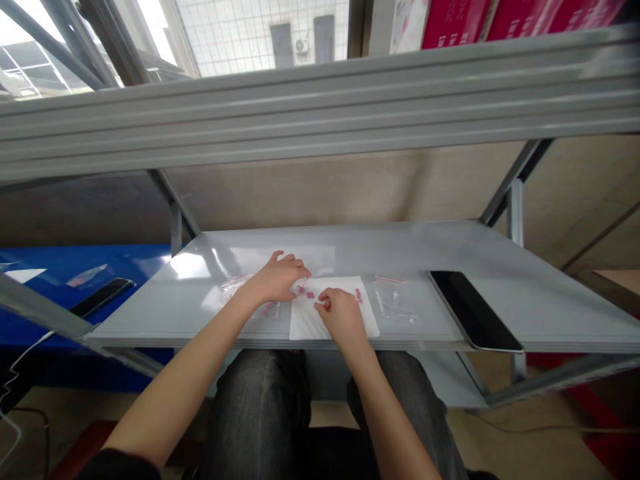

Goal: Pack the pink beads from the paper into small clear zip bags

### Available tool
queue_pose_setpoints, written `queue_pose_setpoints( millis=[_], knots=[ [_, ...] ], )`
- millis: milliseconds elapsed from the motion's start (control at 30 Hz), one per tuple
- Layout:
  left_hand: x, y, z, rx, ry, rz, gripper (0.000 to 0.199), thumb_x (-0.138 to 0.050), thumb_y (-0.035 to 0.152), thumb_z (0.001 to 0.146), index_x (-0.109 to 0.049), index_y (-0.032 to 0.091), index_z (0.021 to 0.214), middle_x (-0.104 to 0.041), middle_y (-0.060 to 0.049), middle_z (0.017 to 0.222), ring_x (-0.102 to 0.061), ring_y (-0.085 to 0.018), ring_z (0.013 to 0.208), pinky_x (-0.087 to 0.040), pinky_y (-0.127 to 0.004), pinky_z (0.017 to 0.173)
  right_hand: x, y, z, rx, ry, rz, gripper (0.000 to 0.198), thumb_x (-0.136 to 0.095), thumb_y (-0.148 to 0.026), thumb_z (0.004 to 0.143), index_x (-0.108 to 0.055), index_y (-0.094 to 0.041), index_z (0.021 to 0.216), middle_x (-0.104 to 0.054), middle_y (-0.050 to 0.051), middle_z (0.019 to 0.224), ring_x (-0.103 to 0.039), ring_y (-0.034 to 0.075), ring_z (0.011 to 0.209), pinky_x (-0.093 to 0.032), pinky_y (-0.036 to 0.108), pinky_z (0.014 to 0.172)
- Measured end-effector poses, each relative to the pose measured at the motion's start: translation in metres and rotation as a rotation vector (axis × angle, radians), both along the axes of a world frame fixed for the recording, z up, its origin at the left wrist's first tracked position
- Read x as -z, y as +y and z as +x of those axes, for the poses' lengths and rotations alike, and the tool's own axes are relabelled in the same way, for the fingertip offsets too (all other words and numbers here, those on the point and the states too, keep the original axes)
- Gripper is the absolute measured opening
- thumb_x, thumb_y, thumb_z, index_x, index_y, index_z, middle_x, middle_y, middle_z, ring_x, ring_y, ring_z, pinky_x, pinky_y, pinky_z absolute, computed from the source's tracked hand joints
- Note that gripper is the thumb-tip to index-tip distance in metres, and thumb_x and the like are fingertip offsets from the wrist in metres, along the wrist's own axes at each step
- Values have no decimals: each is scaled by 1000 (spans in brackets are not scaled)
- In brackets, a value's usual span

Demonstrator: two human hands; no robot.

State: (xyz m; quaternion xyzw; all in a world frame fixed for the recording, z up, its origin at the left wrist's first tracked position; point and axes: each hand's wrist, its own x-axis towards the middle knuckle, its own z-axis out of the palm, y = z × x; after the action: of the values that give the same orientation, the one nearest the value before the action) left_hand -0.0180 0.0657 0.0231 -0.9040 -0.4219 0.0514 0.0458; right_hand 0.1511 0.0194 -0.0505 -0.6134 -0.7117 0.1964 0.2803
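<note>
Ideally, the small pink pieces (311, 294) on the white sheet (305, 321) are picked one at a time, with the sheet held flat. One piece is apparently pinched by the right hand (342, 313), fingers curled together; a clear bag (235, 283) is pressed under the left hand (278, 278), fingers loosely bent.

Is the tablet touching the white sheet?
Apart. The head view shows the tablet lying right of the white sheet, with bare grey shelf and a clear bag between them.
</note>
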Motion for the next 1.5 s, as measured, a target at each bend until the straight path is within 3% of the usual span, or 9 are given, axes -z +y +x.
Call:
queue_pose_setpoints(
  millis=[567, 867, 967, 1067, 1167, 1267, 1400, 1433, 1500],
  knots=[
    [10, -7, 16, 59, 81, 188, 35, -64, 5, 71, -68, 21, 102, -67, -10, 103, -51, -32, 110, -18, -64, 107, 2, 0, -1, 6, -25, 14, 8, -70, -14, 82, -74, -15, 89, -74, 11, 89, -69, 23, 80, -47, 28, 75],
    [3, -13, 8, 21, 25, 217, 41, -65, 5, 72, -67, 21, 110, -66, -12, 110, -51, -34, 113, -12, -68, 108, 1, -2, -1, 15, 52, 36, 7, -70, -10, 79, -73, -14, 83, -73, 11, 84, -69, 22, 78, -48, 29, 74],
    [-3, -27, 1, -78, -180, 270, 44, -68, 19, 77, -62, 24, 120, -66, -9, 114, -52, -33, 113, -14, -66, 109, -5, -5, 0, 27, 158, 88, 10, -62, -14, 86, -72, -15, 86, -73, 9, 84, -68, 19, 77, -50, 29, 76],
    [-7, -50, 10, -185, -485, 353, 45, -69, 30, 79, -59, 25, 122, -67, -6, 112, -56, -30, 108, -28, -56, 106, -18, -11, 2, -10, 631, 68, 30, -52, -38, 93, -68, -14, 99, -71, 8, 83, -67, 19, 74, -54, 29, 66],
    [-5, -74, 36, -271, -774, 386, 47, -68, 23, 76, -58, 24, 122, -65, -6, 107, -58, -27, 101, -44, -44, 91, -34, -20, 7, -149, 999, -39, 43, -61, -50, 83, -66, -14, 107, -70, 9, 91, -68, 21, 80, -56, 29, 62],
    [2, -90, 63, -305, -965, 352, 59, -68, 17, 73, -52, 24, 129, -60, -7, 106, -57, -27, 100, -47, -41, 87, -45, -28, 16, -201, 1025, -30, 29, -71, -41, 76, -68, -16, 90, -70, 6, 86, -67, 19, 77, -55, 27, 67],
    [16, -102, 71, -301, -1238, 104, 80, -71, 18, 69, -39, 27, 141, -57, -7, 108, -57, -23, 94, -49, -39, 85, -57, -37, 32, -197, 965, -39, 20, -70, -36, 75, -65, -17, 73, -63, -1, 61, -58, 12, 53, -49, 23, 53],
    [19, -104, 68, -290, -1315, 6, 74, -72, 21, 71, -42, 27, 139, -58, -7, 108, -57, -21, 92, -49, -37, 83, -60, -38, 36, -210, 925, -53, 19, -69, -35, 75, -65, -17, 72, -61, -1, 59, -57, 12, 51, -48, 22, 50],
    [23, -105, 61, -248, -1448, -189, 44, -69, 26, 78, -58, 24, 120, -62, -7, 102, -59, -20, 88, -50, -34, 80, -64, -42, 45, -238, 848, -93, 17, -68, -33, 75, -65, -17, 72, -59, -2, 56, -55, 11, 49, -46, 21, 48]
  ],
)
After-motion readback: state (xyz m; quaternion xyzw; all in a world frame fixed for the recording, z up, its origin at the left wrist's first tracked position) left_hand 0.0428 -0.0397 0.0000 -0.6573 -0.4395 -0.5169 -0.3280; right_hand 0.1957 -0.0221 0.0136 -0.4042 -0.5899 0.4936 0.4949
